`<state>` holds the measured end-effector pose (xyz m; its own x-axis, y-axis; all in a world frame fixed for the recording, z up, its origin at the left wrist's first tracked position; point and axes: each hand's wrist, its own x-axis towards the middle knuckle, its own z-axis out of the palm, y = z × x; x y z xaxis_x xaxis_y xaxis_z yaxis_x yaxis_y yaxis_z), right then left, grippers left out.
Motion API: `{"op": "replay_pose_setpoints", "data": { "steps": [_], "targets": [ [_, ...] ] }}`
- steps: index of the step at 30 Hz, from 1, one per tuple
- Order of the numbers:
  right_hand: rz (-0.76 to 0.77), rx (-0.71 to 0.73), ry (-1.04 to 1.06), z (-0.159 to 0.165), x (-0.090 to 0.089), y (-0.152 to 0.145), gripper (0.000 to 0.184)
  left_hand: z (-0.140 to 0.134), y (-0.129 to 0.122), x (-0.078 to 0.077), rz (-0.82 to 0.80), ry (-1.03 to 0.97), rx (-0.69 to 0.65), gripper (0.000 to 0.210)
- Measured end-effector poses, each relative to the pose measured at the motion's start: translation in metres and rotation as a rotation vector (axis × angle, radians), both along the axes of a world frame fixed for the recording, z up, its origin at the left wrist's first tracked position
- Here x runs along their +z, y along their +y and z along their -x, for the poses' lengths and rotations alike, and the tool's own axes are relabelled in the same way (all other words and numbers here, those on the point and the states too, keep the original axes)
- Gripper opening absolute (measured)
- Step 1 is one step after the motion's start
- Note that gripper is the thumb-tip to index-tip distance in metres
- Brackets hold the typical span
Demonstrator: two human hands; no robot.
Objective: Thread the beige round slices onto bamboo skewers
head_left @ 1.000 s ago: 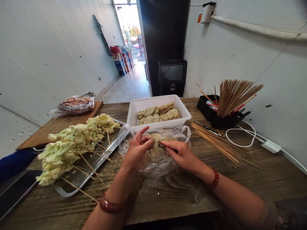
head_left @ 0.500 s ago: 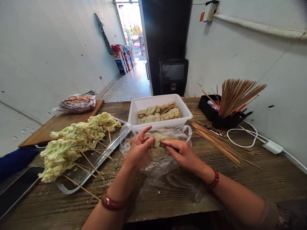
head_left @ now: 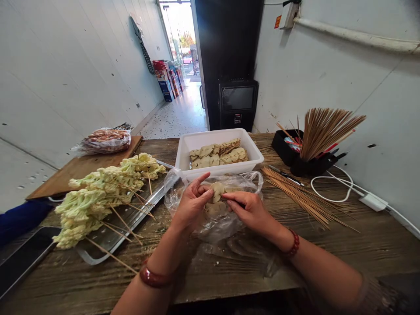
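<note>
My left hand (head_left: 194, 200) pinches a thin, round, pale beige slice (head_left: 217, 190) between thumb and fingers, with one finger raised. The slice looks bent, and I cannot tell its food kind. At the slice's right edge, my right hand (head_left: 247, 208) is closed, thumb against forefinger; whatever it grips is hidden by the fingers. Below both hands lies an open clear plastic bag (head_left: 218, 234) with more such slices (head_left: 215, 210) in it. Just behind, a white plastic tub (head_left: 185, 151) holds similar slices threaded on skewers (head_left: 205, 162).
Skewered cauliflower (head_left: 95, 192) lies on a metal tray (head_left: 114, 247) at left, near a cutting board (head_left: 62, 175) with a bagged food bundle (head_left: 106, 141) and a phone (head_left: 26, 258). Loose bamboo skewers (head_left: 298, 197), a black holder of skewers (head_left: 308, 164) and a white cable (head_left: 331, 199) are at right.
Both hands stay at almost the same spot over the bag. The slice between them has tilted slightly and sits a touch further right in view.
</note>
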<state>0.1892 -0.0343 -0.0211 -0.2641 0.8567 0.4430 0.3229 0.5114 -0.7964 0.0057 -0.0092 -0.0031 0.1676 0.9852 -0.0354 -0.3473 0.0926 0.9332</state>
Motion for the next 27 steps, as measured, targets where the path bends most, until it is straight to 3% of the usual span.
{"op": "replay_pose_setpoints", "data": {
  "steps": [20,27],
  "targets": [
    [0.068,-0.027,-0.039,-0.0001,-0.0010,0.0006,0.020,-0.0026,-0.0012,0.0019,-0.075,0.198,0.059,0.072],
    [0.122,-0.015,-0.066,-0.0006,-0.0008,0.0019,0.018,-0.0017,0.0006,-0.0018,-0.204,0.380,0.052,0.070]
  ]
}}
